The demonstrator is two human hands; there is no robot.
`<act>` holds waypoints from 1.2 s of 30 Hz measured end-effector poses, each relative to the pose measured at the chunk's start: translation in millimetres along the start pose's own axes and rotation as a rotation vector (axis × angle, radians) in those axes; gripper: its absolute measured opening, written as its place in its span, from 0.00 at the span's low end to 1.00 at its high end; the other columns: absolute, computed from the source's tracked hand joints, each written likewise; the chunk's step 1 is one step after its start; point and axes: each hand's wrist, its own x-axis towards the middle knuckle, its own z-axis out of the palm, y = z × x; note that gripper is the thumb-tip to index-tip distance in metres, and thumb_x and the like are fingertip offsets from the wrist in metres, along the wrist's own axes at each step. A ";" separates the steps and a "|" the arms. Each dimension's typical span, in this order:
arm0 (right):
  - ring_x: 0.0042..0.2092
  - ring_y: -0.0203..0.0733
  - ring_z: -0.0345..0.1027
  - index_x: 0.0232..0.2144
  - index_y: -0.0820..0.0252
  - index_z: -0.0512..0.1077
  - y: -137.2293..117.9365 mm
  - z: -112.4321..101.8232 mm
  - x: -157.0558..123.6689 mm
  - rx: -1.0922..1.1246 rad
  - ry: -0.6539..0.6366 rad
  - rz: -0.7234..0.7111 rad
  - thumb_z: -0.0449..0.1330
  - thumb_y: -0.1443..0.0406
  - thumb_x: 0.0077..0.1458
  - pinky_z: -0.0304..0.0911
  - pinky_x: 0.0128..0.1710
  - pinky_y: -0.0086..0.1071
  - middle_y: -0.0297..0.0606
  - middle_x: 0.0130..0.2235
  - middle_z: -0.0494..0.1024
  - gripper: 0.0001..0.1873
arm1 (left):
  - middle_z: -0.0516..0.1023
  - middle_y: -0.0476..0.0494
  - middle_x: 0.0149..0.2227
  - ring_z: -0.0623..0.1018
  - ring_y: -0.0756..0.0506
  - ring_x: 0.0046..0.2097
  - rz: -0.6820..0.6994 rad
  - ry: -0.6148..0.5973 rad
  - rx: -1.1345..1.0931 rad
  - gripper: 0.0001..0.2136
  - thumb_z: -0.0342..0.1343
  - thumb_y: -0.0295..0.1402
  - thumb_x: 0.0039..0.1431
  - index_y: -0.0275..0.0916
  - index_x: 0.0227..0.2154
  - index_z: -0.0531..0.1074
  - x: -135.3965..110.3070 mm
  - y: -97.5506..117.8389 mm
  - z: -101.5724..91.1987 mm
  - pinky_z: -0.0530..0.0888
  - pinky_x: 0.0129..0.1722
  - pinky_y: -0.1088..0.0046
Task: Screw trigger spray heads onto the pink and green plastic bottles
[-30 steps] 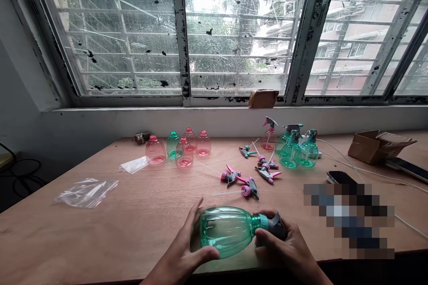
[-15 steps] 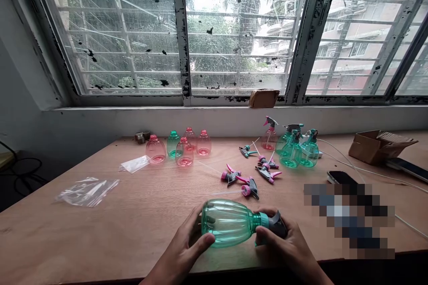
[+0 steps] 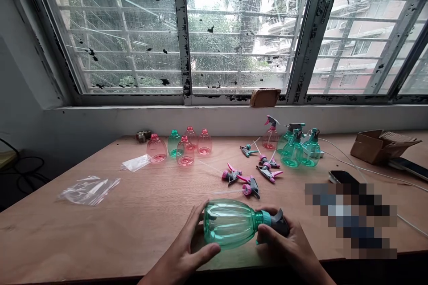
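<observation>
The left hand (image 3: 185, 241) has just spread its thumb beside the translucent green plastic bottle (image 3: 230, 223), held sideways above the brown wooden tabletop (image 3: 100, 242); whether that hand grips, I cannot tell; the right hand (image 3: 291, 245) clasps the dark-grey trigger head (image 3: 279, 222), suggesting a readjusted hold.

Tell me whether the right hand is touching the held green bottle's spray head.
Touching. The head view shows the right hand wrapped around the dark spray head, with the thumb on the near side and fingers behind.
</observation>
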 end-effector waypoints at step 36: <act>0.25 0.41 0.73 0.42 0.61 0.76 5.4 -4.7 2.4 -0.003 -0.058 -0.019 0.71 0.54 0.51 0.65 0.26 0.29 0.34 0.23 0.80 0.22 | 0.51 0.42 0.72 0.56 0.33 0.71 0.038 -0.023 -0.093 0.45 0.66 0.43 0.58 0.56 0.69 0.42 -1.1 -3.6 4.7 0.54 0.70 0.51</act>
